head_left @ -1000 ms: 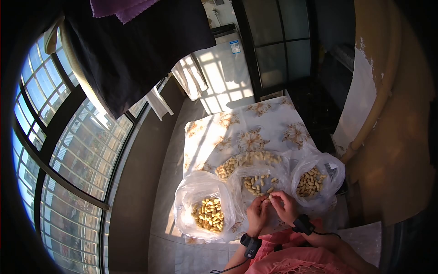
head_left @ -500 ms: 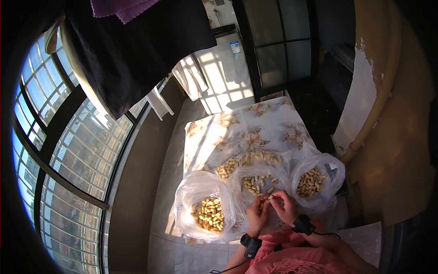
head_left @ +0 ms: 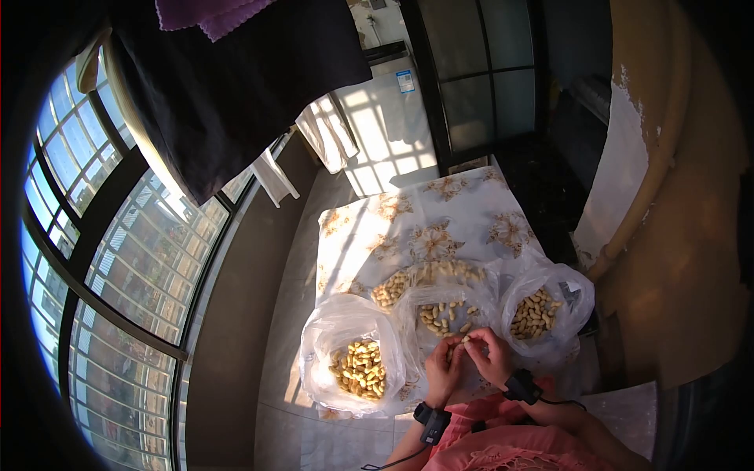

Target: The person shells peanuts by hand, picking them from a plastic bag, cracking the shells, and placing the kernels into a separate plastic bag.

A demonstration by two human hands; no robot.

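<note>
My left hand [head_left: 443, 369] and my right hand [head_left: 491, 359] meet at their fingertips over the near edge of the middle plastic bag [head_left: 407, 318]. A small pale peanut [head_left: 466, 339] is pinched between them. The left fingers curl inward, and what else lies in that palm is hard to make out. Just beyond my fingers, loose peanuts [head_left: 440, 315] lie in the middle bag. To the left stands an open white plastic bag [head_left: 320, 334] with a sunlit heap of peanuts [head_left: 360, 369]. Near my right hand is another open plastic bag [head_left: 580, 302], with peanuts [head_left: 536, 314] inside.
More peanuts [head_left: 390, 292] lie behind the middle bag on the flowered tablecloth [head_left: 432, 235]. Dark clothing [head_left: 251, 94] hangs at upper left, beside the barred window [head_left: 149, 267]. A white appliance [head_left: 385, 125] stands past the table, and a pipe [head_left: 656, 196] runs along the right wall.
</note>
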